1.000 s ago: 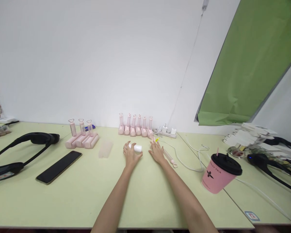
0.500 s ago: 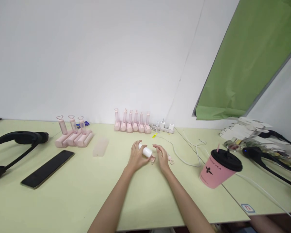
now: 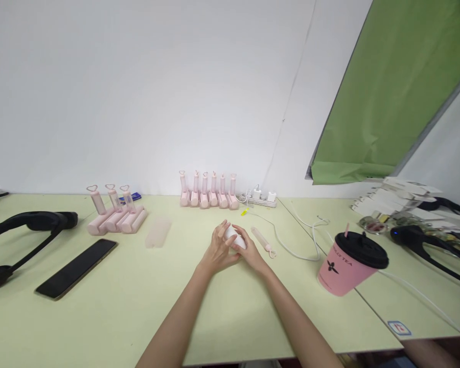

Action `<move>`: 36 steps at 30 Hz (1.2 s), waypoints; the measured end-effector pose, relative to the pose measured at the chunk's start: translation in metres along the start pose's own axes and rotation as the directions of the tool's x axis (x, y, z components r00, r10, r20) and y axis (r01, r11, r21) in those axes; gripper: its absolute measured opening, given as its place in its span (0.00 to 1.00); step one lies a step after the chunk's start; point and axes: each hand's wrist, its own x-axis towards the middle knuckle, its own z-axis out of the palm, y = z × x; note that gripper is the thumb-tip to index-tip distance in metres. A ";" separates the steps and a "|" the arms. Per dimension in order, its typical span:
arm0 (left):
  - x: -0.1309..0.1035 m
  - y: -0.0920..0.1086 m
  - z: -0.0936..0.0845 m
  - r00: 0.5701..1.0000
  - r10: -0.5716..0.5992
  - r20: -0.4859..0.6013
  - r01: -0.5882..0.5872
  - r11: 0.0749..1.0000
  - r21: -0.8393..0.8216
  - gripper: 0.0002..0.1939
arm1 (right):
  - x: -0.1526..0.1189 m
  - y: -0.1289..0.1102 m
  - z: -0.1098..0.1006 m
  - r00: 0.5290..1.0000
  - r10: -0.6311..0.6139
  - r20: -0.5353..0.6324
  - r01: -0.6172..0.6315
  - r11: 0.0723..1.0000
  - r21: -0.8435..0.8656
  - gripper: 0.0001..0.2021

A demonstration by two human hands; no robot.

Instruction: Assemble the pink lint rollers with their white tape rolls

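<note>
Near the middle of the pale green table point(image 3: 157, 306), my left hand point(image 3: 217, 250) is wrapped round the left side of a white cylinder point(image 3: 235, 238). My right hand point(image 3: 252, 252) closes on the cylinder's right side, its fingers over the top. Between them the hands cover much of it, and the pink part at its lower end is hidden. Just right of my right hand lies a slim pink tube with a heart-shaped loop point(image 3: 261, 239). A translucent pink sheet point(image 3: 158, 233) lies flat to the left.
Several pink units point(image 3: 213, 198) line the wall, with more pink units point(image 3: 117, 220) at left. A black phone point(image 3: 76, 268) and black headset point(image 3: 42, 220) lie left. At right are a pink cup point(image 3: 343, 268), white cable point(image 3: 291, 255), power strip point(image 3: 260, 202) and second headset point(image 3: 414, 243).
My right hand has moved left and taken hold of the white cylinder alongside my left hand. The slim pink tube now shows in full.
</note>
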 end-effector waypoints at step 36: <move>0.002 -0.022 -0.011 0.801 -0.474 0.367 0.599 0.634 -0.490 0.41 | 0.006 0.019 -0.063 0.999 -0.046 0.017 0.049 0.933 -0.357 0.17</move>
